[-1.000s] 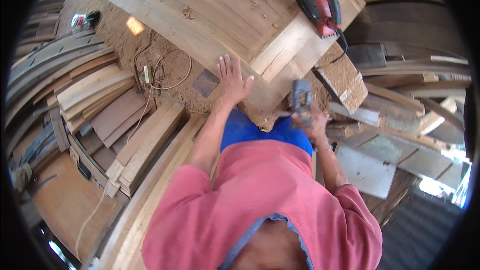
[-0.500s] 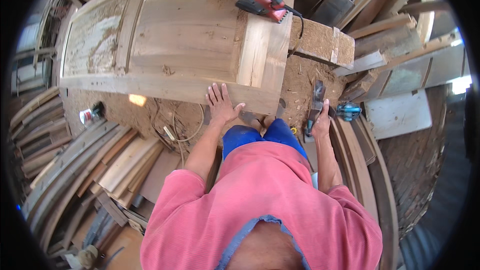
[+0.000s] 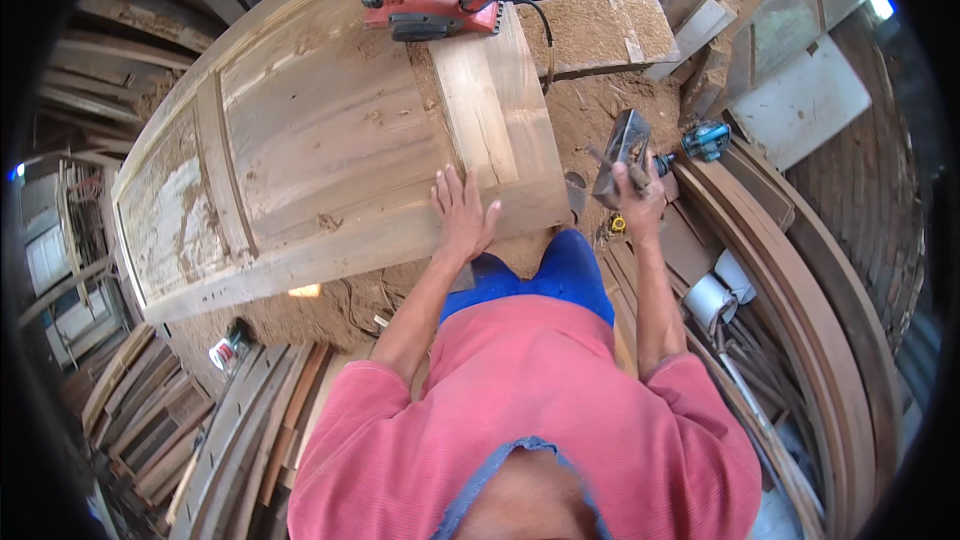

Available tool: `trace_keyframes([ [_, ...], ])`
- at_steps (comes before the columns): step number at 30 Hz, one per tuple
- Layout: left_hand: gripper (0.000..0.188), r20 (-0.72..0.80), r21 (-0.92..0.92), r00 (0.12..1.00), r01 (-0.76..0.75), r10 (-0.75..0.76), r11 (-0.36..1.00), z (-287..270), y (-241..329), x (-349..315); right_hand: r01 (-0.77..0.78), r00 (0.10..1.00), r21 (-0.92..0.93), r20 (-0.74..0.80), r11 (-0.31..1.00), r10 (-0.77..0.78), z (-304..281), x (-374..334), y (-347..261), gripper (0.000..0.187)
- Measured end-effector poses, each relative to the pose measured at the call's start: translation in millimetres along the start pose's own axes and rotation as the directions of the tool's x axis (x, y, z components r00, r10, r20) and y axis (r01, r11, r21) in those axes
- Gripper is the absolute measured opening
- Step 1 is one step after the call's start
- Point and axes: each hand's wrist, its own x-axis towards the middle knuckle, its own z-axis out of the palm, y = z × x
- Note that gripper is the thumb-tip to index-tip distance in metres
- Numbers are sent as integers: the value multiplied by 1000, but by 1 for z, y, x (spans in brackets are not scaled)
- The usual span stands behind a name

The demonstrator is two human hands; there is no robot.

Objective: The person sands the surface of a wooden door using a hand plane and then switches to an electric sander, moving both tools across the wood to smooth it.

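A wooden panel door lies flat in front of me, dusted with shavings. My left hand rests palm down on its near edge, fingers stretched out and holding nothing. Off the door's near right corner, my right hand is wrapped round a dark hand plane with a crosswise handle. The plane is tilted in the air above the dusty ground; my fingers hide part of it. A red and black electric planer sits on the far right part of the door, its cord trailing off to the right.
A sawdust-covered beam supports the door's right side. Beside my right hand are a blue power tool and a yellow tape measure. Long curved boards lie at right, stacked planks at lower left. A white panel leans behind.
My right hand has raised the hand plane and tilted it. The whole view has turned, so the door and electric planer appear shifted left. My left hand stays flat on the door.
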Motion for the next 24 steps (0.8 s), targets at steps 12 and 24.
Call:
trace_keyframes([
  [12, 79, 61, -60, 776, -625, 628, 778, 4, 95, 98, 74, 997, -550, 22, 832, -74, 102, -182, -23, 81],
  [24, 26, 71, -160, 594, -786, 801, 597, 28, 127, 121, -159, 987, -459, -39, 874, 159, 77, -145, -46, 71],
])
